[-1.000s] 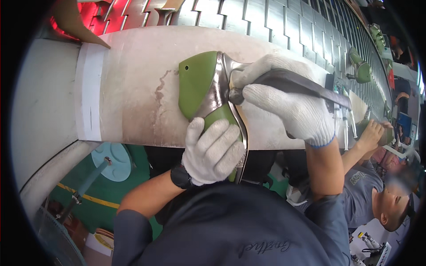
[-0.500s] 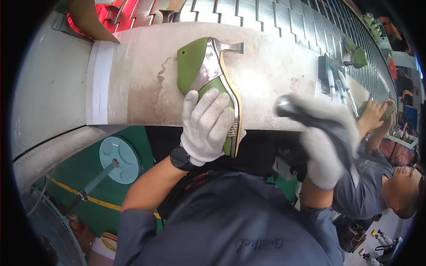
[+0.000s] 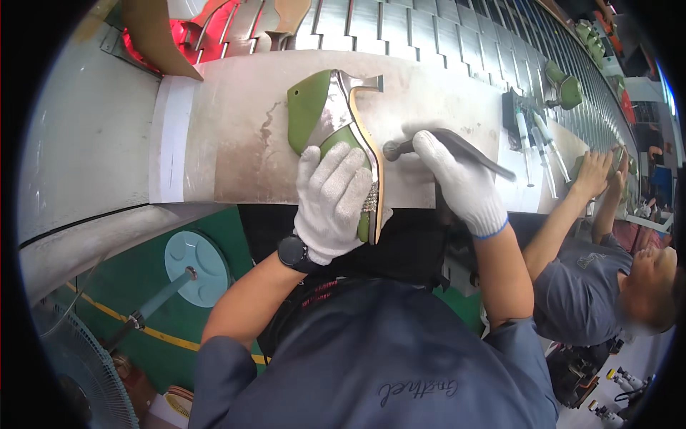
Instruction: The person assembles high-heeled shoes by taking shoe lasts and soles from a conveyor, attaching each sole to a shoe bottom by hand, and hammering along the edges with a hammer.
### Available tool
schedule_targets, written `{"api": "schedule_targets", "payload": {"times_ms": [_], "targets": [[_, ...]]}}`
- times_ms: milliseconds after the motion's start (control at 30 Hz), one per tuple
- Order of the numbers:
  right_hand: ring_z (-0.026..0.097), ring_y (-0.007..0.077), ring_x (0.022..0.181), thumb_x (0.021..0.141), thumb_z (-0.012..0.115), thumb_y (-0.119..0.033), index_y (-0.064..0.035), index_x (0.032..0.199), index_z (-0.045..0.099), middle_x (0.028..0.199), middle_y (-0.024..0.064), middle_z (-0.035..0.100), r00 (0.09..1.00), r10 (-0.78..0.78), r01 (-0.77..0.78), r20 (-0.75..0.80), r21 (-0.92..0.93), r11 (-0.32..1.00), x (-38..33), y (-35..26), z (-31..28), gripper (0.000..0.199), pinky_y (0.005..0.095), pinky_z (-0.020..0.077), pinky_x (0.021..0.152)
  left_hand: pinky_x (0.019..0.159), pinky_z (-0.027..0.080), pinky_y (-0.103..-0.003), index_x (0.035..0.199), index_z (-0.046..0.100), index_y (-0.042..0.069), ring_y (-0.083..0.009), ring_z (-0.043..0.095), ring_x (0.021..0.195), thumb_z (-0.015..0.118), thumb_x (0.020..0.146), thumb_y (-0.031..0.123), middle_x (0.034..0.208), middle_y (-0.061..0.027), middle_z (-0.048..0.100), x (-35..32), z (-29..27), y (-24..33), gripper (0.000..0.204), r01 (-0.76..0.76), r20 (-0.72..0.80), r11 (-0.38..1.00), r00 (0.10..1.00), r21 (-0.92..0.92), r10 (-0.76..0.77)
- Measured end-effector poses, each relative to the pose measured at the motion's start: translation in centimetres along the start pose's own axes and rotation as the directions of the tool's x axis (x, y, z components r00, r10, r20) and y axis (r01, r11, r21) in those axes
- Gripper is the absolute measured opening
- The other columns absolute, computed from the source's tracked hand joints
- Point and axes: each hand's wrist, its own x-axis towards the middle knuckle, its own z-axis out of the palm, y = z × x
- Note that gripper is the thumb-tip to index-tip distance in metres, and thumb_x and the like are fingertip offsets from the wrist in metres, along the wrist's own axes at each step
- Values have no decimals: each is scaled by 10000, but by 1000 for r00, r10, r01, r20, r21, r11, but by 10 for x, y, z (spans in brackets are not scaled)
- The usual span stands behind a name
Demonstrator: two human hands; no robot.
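Green and silver, the high-heeled shoe point(image 3: 336, 121) is lying on its side on the pale tabletop point(image 3: 236, 150), its thin heel pointing away from the person and its toe end overhanging the near edge. The left hand point(image 3: 332, 204), in a white knit glove, is closing over the toe half of the shoe and pressing it down, fingers wrapped over the upper. A black watch point(image 3: 293, 252) is sitting on that wrist. The right hand point(image 3: 457, 179), also gloved in white, is gripping the dark handle of a hammer point(image 3: 429, 146) with a full fist; the round head of the tool is hovering just beside the sole edge of the shoe, not touching it as far as can be seen. Further right on the tabletop, several syringe-like tubes point(image 3: 532, 139) are lying near a dark tray. A co-worker point(image 3: 593, 272) in a grey shirt is working at the far right, hands near the conveyor slats point(image 3: 443, 28)
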Motion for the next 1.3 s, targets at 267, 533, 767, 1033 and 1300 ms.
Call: {"api": "schedule_targets", "payload": {"times_ms": [267, 533, 767, 1033, 1300], "targets": [[625, 72, 810, 1022, 760, -82, 23, 1371, 706, 977, 34, 725, 763, -517, 447, -389, -261, 856, -18, 19, 2, 368, 244, 537, 750, 1287, 318, -647, 1430, 565, 61, -398, 579, 1428, 764, 983, 330, 1475, -184, 621, -1, -5, 4, 558, 56, 39, 998, 998, -33, -55], [655, 76, 755, 905, 879, -5, -47, 1377, 751, 847, 3, 701, 732, -680, 583, -39, -481, 655, 4, -15, 14, 491, 270, 550, 739, 1273, 352, -635, 1439, 574, 77, -379, 592, 1428, 729, 965, 192, 1490, -170, 637, -3, -9, 4, 512, 78, 44, 996, 996, -33, -76], [748, 162, 798, 889, 890, -62, -68, 1344, 767, 1043, 108, 809, 654, -756, 647, -27, -498, 577, 35, 3, 46, 471, 318, 614, 764, 1262, 387, -608, 1323, 674, 81, -340, 604, 1407, 721, 916, 142, 1430, -141, 682, 1, -5, 5, 414, 90, 21, 996, 996, -19, -89], [755, 188, 823, 880, 855, -8, -65, 1359, 763, 1141, 119, 819, 635, -772, 648, 24, -560, 516, 42, 4, 45, 491, 323, 613, 788, 1284, 364, -606, 1296, 684, 102, -314, 600, 1409, 694, 934, 144, 1424, -132, 682, 0, -9, 4, 365, 108, 26, 994, 994, -28, -107], [786, 294, 871, 911, 788, 28, -61, 1421, 725, 1105, 141, 804, 605, -758, 715, 242, -585, 383, 47, -17, 36, 522, 380, 615, 808, 1294, 364, -580, 1290, 684, 99, -299, 606, 1401, 686, 969, 155, 1409, -128, 680, 2, -4, 4, 326, 109, 8, 994, 994, 8, -109]]}}
